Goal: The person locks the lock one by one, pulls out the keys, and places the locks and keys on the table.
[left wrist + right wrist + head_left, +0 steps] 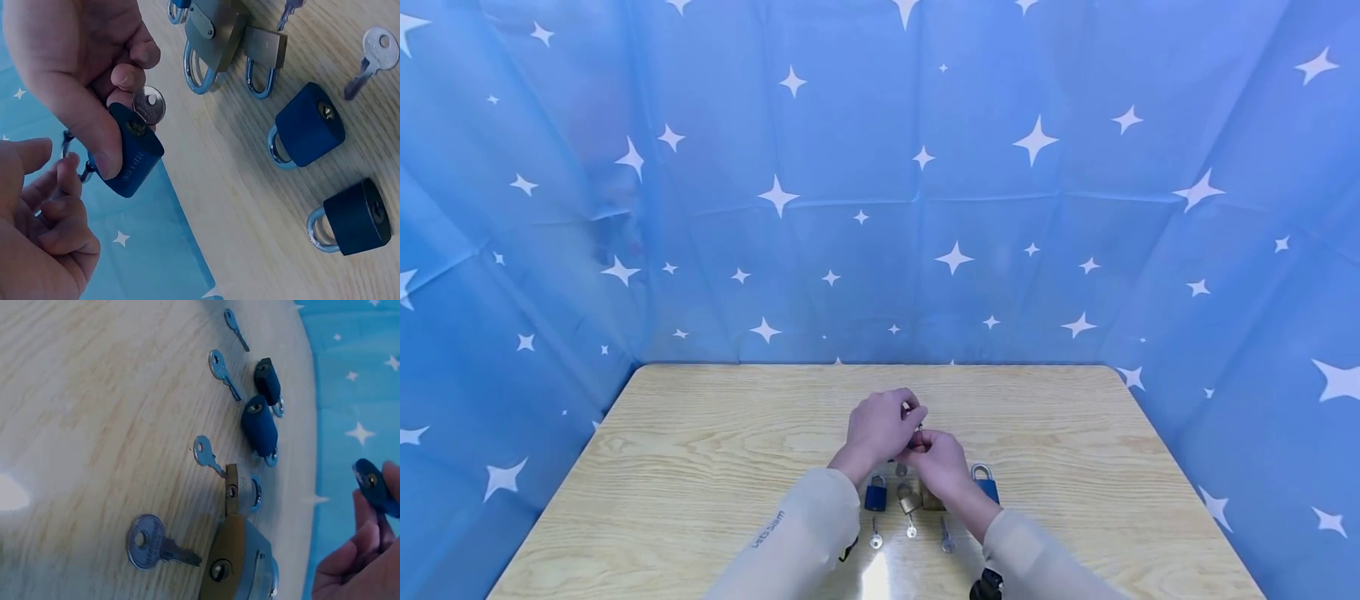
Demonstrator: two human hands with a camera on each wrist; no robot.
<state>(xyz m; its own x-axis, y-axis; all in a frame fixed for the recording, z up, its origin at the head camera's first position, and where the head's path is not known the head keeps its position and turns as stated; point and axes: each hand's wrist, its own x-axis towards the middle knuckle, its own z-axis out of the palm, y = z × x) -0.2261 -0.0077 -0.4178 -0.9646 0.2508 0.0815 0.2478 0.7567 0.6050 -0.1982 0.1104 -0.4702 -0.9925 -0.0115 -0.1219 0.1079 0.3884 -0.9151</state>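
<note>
My right hand [942,463] grips a blue padlock [134,164] by its body, thumb across the face, keyhole end toward the table. A round silver key head [150,105] sits right at that keyhole, beside the right fingertips. From the other side my left hand [880,423] reaches over, its thumb and curled fingers pinching the padlock's metal shackle [85,172]. In the right wrist view only the held padlock's keyhole end [371,480] shows above the right fingers; the left hand is out of that view.
On the wooden table [715,467] below the hands lie blue padlocks [310,125], a small brass padlock [265,47] and a large brass padlock [219,31]. Several loose keys [147,542] lie along their near side. Another blue padlock [985,482] lies at the right, partly behind the right wrist.
</note>
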